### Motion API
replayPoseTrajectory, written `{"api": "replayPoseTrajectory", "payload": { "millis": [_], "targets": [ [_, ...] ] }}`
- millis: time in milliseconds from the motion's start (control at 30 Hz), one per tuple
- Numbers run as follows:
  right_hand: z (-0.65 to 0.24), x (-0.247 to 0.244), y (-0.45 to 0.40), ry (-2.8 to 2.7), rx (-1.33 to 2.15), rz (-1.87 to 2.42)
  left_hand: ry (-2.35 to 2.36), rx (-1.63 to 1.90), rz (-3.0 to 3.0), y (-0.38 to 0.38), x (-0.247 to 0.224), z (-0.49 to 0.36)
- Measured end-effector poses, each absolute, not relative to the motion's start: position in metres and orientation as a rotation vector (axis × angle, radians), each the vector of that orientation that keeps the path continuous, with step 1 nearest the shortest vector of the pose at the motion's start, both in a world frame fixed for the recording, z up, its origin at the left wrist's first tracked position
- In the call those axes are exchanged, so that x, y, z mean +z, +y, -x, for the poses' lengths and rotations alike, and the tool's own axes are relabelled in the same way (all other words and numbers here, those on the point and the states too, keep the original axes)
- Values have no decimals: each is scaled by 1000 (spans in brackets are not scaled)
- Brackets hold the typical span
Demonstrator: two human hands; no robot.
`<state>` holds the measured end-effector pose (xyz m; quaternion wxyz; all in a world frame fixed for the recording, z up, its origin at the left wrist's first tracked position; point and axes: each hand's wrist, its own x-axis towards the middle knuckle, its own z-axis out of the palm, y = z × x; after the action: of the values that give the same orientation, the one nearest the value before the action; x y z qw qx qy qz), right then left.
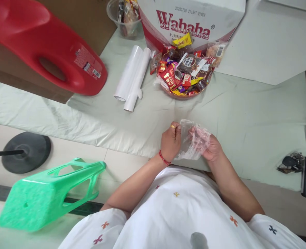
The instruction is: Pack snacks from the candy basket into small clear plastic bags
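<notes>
A thin, crumpled clear plastic bag [191, 148] is stretched between my hands, above the near edge of the covered table. My left hand [171, 141], with a ring and a red wrist cord, is closed in a pinch on the bag's left edge. On the other side, my right hand [211, 147] holds the bunched part; its fingers show blurrily through the film, and I cannot tell whether they are inside or behind it. Beyond my hands sits a round dish [186, 97] heaped with wrapped candies and snacks [179, 76].
A Wahaha carton [194, 17] stands behind the dish. Left of it lie two white paper rolls [133, 76], a clear tub of snacks [128, 27] and a large red jug [72, 69]. Keys [291, 162] lie at the right. A green plastic stool [36, 200] is on the floor.
</notes>
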<state>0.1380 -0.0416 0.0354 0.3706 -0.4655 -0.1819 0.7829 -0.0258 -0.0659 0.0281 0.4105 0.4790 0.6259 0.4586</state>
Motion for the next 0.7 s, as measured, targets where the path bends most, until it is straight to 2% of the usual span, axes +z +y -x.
{"api": "replayPoseTrajectory", "payload": {
  "millis": [200,467,700],
  "targets": [
    [-139,40,-40,-488,1874,1140,1610,1179,-1193,-65,29,32],
    [-167,35,-34,-787,1515,1344,1647,1209,-1169,-59,26,46],
    [-200,52,-26,-780,1418,1292,1552,1283,-942,-51,25,51]
  ]
}}
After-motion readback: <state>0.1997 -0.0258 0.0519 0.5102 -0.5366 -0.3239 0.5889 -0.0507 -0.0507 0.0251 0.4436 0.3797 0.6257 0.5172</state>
